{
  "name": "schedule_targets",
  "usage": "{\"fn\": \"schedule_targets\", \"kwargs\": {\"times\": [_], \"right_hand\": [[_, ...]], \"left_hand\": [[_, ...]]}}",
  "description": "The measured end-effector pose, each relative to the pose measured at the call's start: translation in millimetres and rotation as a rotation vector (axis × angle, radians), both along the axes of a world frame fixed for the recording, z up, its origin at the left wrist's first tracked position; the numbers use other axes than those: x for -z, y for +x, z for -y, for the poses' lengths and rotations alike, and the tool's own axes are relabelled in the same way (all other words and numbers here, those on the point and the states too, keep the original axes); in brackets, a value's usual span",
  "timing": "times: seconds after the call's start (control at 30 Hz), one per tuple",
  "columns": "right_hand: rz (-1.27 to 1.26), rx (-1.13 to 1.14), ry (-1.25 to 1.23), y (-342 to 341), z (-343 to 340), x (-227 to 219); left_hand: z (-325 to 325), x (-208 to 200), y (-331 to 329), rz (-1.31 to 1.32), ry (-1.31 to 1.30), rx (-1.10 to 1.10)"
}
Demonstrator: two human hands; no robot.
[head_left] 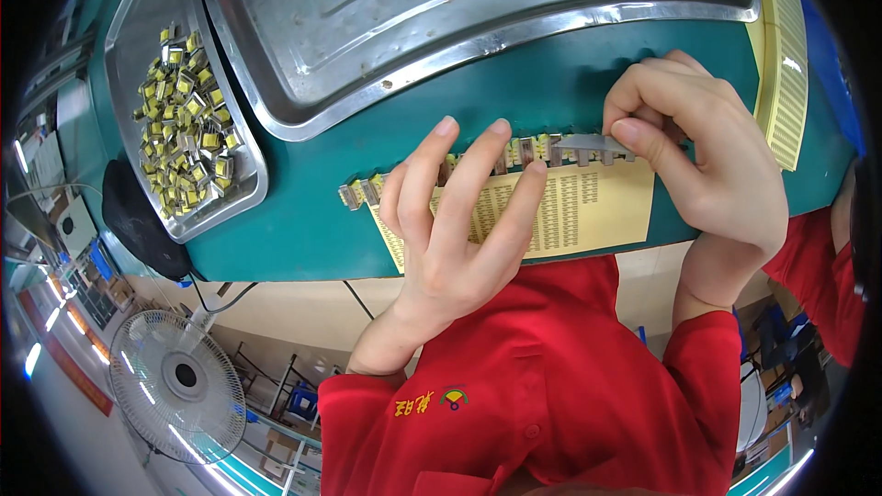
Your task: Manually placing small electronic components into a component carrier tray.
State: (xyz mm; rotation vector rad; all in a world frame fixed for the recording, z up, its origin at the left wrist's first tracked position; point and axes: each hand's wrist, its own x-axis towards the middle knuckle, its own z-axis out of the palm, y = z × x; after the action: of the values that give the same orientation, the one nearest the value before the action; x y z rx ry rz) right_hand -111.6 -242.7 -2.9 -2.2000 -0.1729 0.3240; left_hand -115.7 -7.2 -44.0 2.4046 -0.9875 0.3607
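Observation:
A row of small yellow-and-silver transformers (526, 149) runs left to right along the green table. Over its middle lies my left hand (459, 220), fingers spread, the fingertips at the parts and hiding some of them. At the row's right end, my right hand (703, 142) pinches a thin grey strip (588, 141) between thumb and forefinger. This strip lies along the tops of the last parts; its exact kind I cannot make out. Below the row, a yellow sheet of small printed labels (588, 211) reaches the table's near edge, partly under my left hand.
A metal tray (262, 186) at the left holds a heap of similar transformers (188, 124). The large metal tray (386, 87) at the back has a few. More yellow sheets (781, 64) are stacked at the right. A black object (138, 220) sits at the left edge; a fan (179, 377) stands beyond.

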Motion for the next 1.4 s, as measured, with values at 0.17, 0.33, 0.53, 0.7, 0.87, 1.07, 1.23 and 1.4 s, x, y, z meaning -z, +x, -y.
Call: {"fn": "schedule_targets", "kwargs": {"times": [0.17, 0.33, 0.53, 0.7, 0.87, 1.07, 1.23, 1.4], "right_hand": [[0.044, -0.007, -0.004, -1.4, 1.2, 0.0], [0.055, -0.005, -0.004, -1.5, 0.3, 1.2], [0.085, 0.007, -0.087, -4.4, -3.6, -4.7], [0.120, -0.009, -0.158, -5.6, -7.6, -7.0], [0.144, -0.007, -0.149, -6.2, -6.8, -5.6], [0.138, 0.014, -0.138, -7.7, -7.2, -5.8], [0.132, 0.017, -0.128, -7.8, -7.2, -5.6], [0.130, 0.014, -0.110, -7.4, -7.5, -5.5]], "left_hand": [[2.6, 0.8, -0.7, -0.016, -0.013, -0.005], [2.9, 1.8, -1.5, -0.003, -0.010, -0.006], [0.0, -6.4, 0.5, -0.084, 0.043, 0.058], [-1.0, -8.0, 1.1, -0.091, 0.067, 0.056], [1.4, -6.4, -0.6, -0.097, 0.048, 0.051], [5.6, 0.9, -1.5, -0.021, 0.004, -0.003], [5.0, 0.3, -0.9, -0.020, 0.014, 0.003], [4.1, 0.2, -1.2, -0.032, 0.011, 0.001]]}}
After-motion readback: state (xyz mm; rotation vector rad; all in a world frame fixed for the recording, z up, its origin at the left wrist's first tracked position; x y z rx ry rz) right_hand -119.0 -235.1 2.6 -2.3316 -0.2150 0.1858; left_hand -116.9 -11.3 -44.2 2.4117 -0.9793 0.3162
